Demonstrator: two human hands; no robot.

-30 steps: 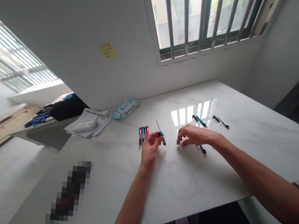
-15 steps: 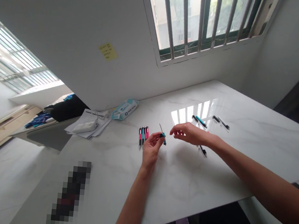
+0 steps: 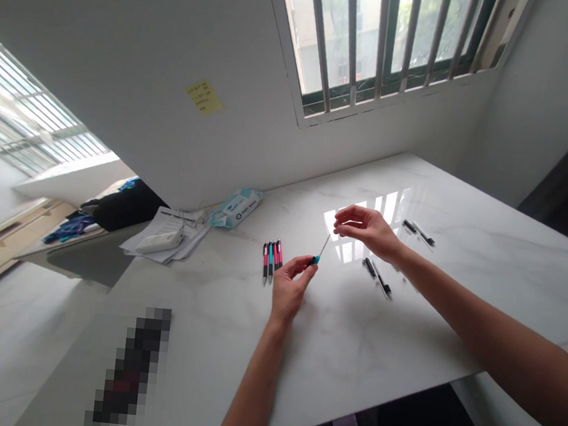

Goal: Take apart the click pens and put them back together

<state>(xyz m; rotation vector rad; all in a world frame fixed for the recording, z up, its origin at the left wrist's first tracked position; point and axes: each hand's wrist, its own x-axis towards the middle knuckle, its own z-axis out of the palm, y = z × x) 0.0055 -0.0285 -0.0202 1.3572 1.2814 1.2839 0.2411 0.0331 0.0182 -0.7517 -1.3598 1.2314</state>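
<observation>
My left hand pinches a teal and black pen barrel above the table. A thin refill sticks out of it, slanting up to the right. Just above the refill's tip is my right hand, its thumb and fingertips drawn together. Whatever lies between those fingertips is too small to make out. Several assembled click pens, pink and teal with black grips, lie in a row beside my left hand. Loose black and clear pen parts rest below my right wrist.
More pen parts lie further right on the marbled white table. A pack of wipes and papers sit against the wall at the back left. A blurred-out dark object is at lower left. The barred window is above.
My right hand has moved up and closer to the refill's tip. The barrel in my left hand has tilted, so the refill now leans right instead of left.
</observation>
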